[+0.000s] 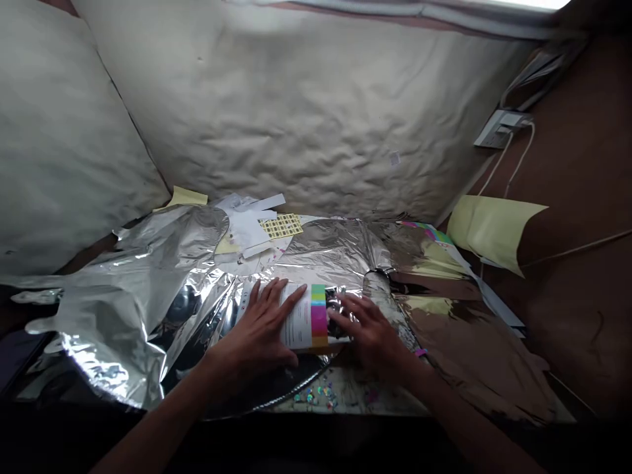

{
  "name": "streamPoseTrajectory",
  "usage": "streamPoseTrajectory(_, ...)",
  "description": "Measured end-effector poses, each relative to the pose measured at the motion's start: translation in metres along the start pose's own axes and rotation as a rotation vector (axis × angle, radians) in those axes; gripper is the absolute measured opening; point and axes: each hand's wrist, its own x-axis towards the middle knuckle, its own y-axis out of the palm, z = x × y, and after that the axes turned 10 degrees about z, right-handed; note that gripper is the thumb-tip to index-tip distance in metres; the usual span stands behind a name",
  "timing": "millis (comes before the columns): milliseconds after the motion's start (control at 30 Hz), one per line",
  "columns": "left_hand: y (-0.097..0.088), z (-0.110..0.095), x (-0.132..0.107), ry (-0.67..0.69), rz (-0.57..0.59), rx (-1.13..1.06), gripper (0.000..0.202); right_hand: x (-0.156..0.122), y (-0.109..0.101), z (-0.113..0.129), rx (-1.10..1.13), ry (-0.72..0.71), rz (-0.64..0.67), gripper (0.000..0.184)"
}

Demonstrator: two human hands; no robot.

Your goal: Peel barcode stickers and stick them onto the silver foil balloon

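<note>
My left hand lies with fingers spread on a white printed card, its thumb along the near edge. Pink, green, blue and orange bands cross the card's right end. A piece of shiny folded foil shows just past that end. My right hand has bent fingers against this foil; thumb and fingertips appear to pinch it, though the grip is partly hidden. Beneath both hands spread large silver foil sheets, shaped like flat, uninflated balloons.
White paper pieces and a yellow sticker sheet lie at the back. Brownish reflective foil covers the right side. Tiny shiny scraps lie near the front edge. A power socket with cords is on the right wall.
</note>
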Motion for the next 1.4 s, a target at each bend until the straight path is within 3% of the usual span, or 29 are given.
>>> streamPoseTrajectory(100, 0.002, -0.003, 0.002, -0.087, -0.12, 0.056, 0.129, 0.003, -0.008, -0.005, 0.438, 0.313, -0.119, 0.049)
streamPoseTrajectory(167, 0.001, -0.008, 0.004, -0.089, -0.175, 0.094, 0.126, 0.013, -0.009, -0.003, 0.762, 0.428, -0.131, 0.043)
streamPoseTrajectory(300, -0.002, -0.026, 0.011, -0.091, -0.264, 0.125, 0.113, 0.054, -0.004, 0.014, 1.276, 0.351, 0.083, 0.046)
streamPoseTrajectory(400, -0.005, -0.033, 0.012, -0.13, -0.305, 0.123, 0.108, 0.077, -0.005, 0.021, 1.465, 0.247, 0.211, 0.048)
streamPoseTrajectory(467, -0.006, -0.033, 0.012, -0.177, -0.326, 0.128, 0.107, 0.081, -0.008, 0.021, 1.404, 0.226, 0.216, 0.049)
streamPoseTrajectory(500, -0.006, -0.032, 0.012, -0.214, -0.343, 0.128, 0.107, 0.08, -0.01, 0.021, 1.32, 0.242, 0.144, 0.051)
streamPoseTrajectory(600, -0.004, -0.035, 0.013, -0.342, -0.417, 0.103, 0.113, 0.072, -0.008, 0.023, 0.987, 0.37, -0.351, 0.079)
streamPoseTrajectory(667, -0.004, -0.043, 0.015, -0.381, -0.443, 0.056, 0.119, 0.068, -0.002, 0.027, 0.978, 0.427, -0.556, 0.095)
streamPoseTrajectory(700, -0.004, -0.048, 0.016, -0.381, -0.447, 0.024, 0.121, 0.069, 0.001, 0.028, 1.071, 0.433, -0.56, 0.093)
streamPoseTrajectory(767, -0.008, -0.055, 0.017, -0.35, -0.438, -0.054, 0.126, 0.072, 0.006, 0.028, 1.294, 0.412, -0.506, 0.069)
streamPoseTrajectory(867, -0.022, -0.05, 0.015, -0.273, -0.325, -0.279, 0.126, 0.077, 0.001, 0.02, 1.402, 0.398, -0.526, 0.039)
streamPoseTrajectory(933, -0.034, -0.036, 0.016, -0.241, -0.198, -0.546, 0.113, 0.077, -0.007, 0.013, 1.403, 0.406, -0.458, 0.034)
streamPoseTrajectory(1000, -0.041, -0.02, 0.021, -0.182, -0.107, -0.882, 0.101, 0.075, -0.012, 0.008, 1.422, 0.394, -0.288, 0.034)
streamPoseTrajectory(1067, -0.041, -0.009, 0.027, -0.078, -0.016, -1.222, 0.092, 0.073, -0.011, 0.007, 1.427, 0.365, -0.131, 0.035)
streamPoseTrajectory(1133, -0.033, -0.004, 0.032, -0.008, 0.047, -1.468, 0.084, 0.073, -0.005, 0.006, 1.4, 0.358, -0.087, 0.037)
streamPoseTrajectory(1200, -0.023, -0.004, 0.032, -0.004, 0.065, -1.594, 0.086, 0.073, 0.001, 0.006, 1.359, 0.393, -0.159, 0.04)
streamPoseTrajectory(1300, -0.009, -0.006, 0.028, -0.004, 0.067, -1.618, 0.086, 0.073, 0.002, 0.006, 1.242, 0.447, -0.309, 0.049)
streamPoseTrajectory(1400, -0.006, -0.004, 0.026, 0.014, -0.009, -1.547, 0.062, 0.072, -0.009, 0.005, 0.86, 0.469, -0.523, 0.07)
